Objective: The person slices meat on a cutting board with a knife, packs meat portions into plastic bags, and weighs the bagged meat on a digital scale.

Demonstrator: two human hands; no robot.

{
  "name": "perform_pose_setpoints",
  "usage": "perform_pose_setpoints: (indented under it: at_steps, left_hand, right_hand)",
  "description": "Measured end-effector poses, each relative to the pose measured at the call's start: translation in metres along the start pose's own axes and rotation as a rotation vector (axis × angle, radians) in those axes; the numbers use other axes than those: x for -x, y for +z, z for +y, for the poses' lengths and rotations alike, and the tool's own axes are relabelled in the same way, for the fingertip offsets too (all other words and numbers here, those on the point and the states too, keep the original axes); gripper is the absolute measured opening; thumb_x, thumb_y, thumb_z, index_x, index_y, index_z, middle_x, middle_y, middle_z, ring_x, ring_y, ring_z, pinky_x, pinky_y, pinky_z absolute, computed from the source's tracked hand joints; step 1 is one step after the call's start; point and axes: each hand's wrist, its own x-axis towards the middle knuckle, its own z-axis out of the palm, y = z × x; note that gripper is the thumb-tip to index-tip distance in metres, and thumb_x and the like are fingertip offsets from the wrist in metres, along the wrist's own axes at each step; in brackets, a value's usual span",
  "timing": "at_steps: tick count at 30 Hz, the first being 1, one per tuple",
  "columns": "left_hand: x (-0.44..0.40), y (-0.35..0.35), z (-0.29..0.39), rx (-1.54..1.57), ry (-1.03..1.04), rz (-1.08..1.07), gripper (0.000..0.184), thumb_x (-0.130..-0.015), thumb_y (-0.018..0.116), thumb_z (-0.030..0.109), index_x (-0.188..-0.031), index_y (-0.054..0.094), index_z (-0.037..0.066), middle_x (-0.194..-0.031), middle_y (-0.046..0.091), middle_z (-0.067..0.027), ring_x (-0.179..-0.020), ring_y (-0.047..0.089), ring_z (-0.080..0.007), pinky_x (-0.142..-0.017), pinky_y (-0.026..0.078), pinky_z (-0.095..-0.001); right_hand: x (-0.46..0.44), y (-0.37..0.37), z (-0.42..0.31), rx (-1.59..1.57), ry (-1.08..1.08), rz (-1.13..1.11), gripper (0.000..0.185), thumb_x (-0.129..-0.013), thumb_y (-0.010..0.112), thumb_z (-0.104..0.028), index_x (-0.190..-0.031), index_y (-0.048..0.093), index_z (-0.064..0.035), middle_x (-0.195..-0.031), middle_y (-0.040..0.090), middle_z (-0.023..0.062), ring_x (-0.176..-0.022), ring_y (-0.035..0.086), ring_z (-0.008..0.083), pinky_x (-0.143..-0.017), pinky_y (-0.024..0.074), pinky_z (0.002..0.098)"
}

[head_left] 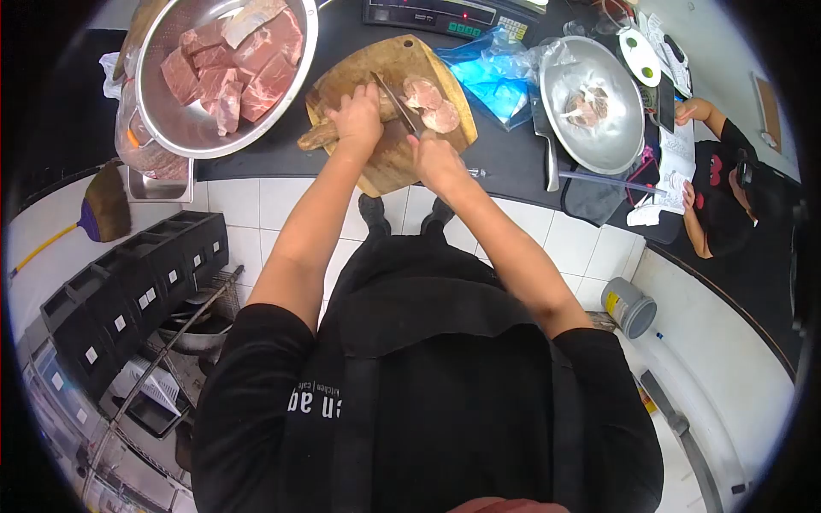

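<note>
My left hand [355,118] presses down on a long brownish piece of meat [318,135], its fingers curled over the top and covering much of it. In my right hand [438,164] is the handle of a knife [396,104], whose blade slants across the cutting board beside the meat's right end. Several pale pink round slices [439,117] lie just right of the blade. All of this rests on a wooden cutting board [385,178] with a hole at its far edge.
A metal colander [154,128] of raw red meat chunks stands left of the board. To the right are a blue plastic bag [492,73], another knife [552,158] and a metal bowl [616,150] with some meat. Behind is a scale [436,15]. Another person [727,171] handles papers at right.
</note>
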Motion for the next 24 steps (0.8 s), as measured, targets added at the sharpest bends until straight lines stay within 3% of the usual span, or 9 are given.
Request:
perform_pose_setpoints:
  at_steps: [2, 5, 8, 12, 14, 18, 20, 24]
  left_hand:
    - [0.001, -0.005, 0.002, 0.061, -0.039, -0.013, 0.047, -0.076, 0.067, 0.008, -0.119, 0.05, 0.013, -0.116, 0.056, -0.0042, -0.11, 0.055, -0.0298, -0.091, 0.038, -0.0681]
    - [0.0, -0.007, -0.001, 0.032, 0.004, -0.048, 0.05, -0.073, 0.069, 0.009, -0.119, 0.05, 0.014, -0.117, 0.056, -0.0036, -0.112, 0.054, -0.0288, -0.089, 0.04, -0.0661]
    - [0.002, -0.004, 0.0, 0.002, 0.011, -0.008, 0.05, -0.072, 0.07, 0.009, -0.119, 0.05, 0.014, -0.118, 0.056, -0.0032, -0.112, 0.054, -0.0277, -0.089, 0.041, -0.0649]
    - [0.0, -0.009, 0.002, 0.013, -0.014, -0.03, 0.05, -0.072, 0.07, 0.009, -0.118, 0.051, 0.014, -0.118, 0.056, -0.003, -0.112, 0.054, -0.0273, -0.089, 0.041, -0.0642]
    - [-0.003, -0.009, 0.004, 0.021, -0.045, -0.05, 0.059, -0.066, 0.075, 0.01, -0.119, 0.048, 0.014, -0.12, 0.055, -0.0024, -0.116, 0.052, -0.0283, -0.089, 0.042, -0.0644]
    - [0.001, -0.006, 0.003, 0.033, -0.013, -0.098, 0.061, -0.066, 0.075, 0.01, -0.121, 0.048, 0.014, -0.122, 0.054, -0.0031, -0.117, 0.052, -0.0284, -0.088, 0.042, -0.0644]
    - [-0.002, -0.014, 0.003, -0.004, -0.028, -0.107, 0.053, -0.072, 0.072, 0.011, -0.12, 0.05, 0.015, -0.122, 0.055, -0.002, -0.117, 0.051, -0.0257, -0.092, 0.041, -0.0626]
    - [-0.005, -0.016, 0.003, 0.015, -0.032, -0.116, 0.051, -0.072, 0.072, 0.011, -0.119, 0.05, 0.015, -0.122, 0.054, -0.0023, -0.118, 0.051, -0.0261, -0.091, 0.041, -0.0626]
  right_hand:
    - [0.011, -0.001, 0.008, -0.033, -0.036, -0.021, 0.041, -0.098, 0.043, -0.033, -0.093, 0.055, 0.0064, -0.082, 0.063, 0.0328, -0.081, 0.063, 0.0496, -0.074, 0.0502, 0.0547]
    - [0.008, -0.002, 0.009, -0.07, 0.051, -0.108, 0.045, -0.099, 0.042, -0.033, -0.097, 0.054, 0.0105, -0.087, 0.061, 0.0374, -0.088, 0.061, 0.0515, -0.079, 0.0483, 0.0553]
    - [-0.025, 0.012, 0.003, -0.084, -0.01, -0.048, 0.042, -0.098, 0.044, -0.034, -0.095, 0.055, 0.0067, -0.085, 0.063, 0.0335, -0.084, 0.062, 0.05, -0.076, 0.0493, 0.0553]
    - [-0.017, 0.012, 0.008, -0.085, -0.003, -0.063, 0.042, -0.098, 0.044, -0.034, -0.096, 0.055, 0.0068, -0.087, 0.063, 0.0345, -0.086, 0.062, 0.0496, -0.077, 0.0489, 0.0554]
    - [-0.002, 0.008, 0.014, -0.055, 0.056, -0.133, 0.042, -0.098, 0.044, -0.034, -0.098, 0.054, 0.0068, -0.088, 0.062, 0.0346, -0.087, 0.062, 0.0497, -0.077, 0.049, 0.055]
    - [-0.017, 0.015, 0.01, -0.102, 0.053, -0.132, 0.041, -0.098, 0.044, -0.034, -0.099, 0.054, 0.0064, -0.089, 0.062, 0.0347, -0.088, 0.061, 0.0502, -0.078, 0.0486, 0.0546]
    - [-0.036, 0.018, 0.001, -0.155, 0.032, -0.12, 0.04, -0.098, 0.044, -0.033, -0.1, 0.054, 0.0052, -0.091, 0.062, 0.0346, -0.091, 0.06, 0.0504, -0.08, 0.0478, 0.0546]
    - [-0.012, 0.013, 0.013, -0.122, 0.049, -0.139, 0.041, -0.099, 0.042, -0.033, -0.098, 0.054, 0.0064, -0.092, 0.062, 0.0354, -0.093, 0.06, 0.0488, -0.081, 0.0471, 0.055]
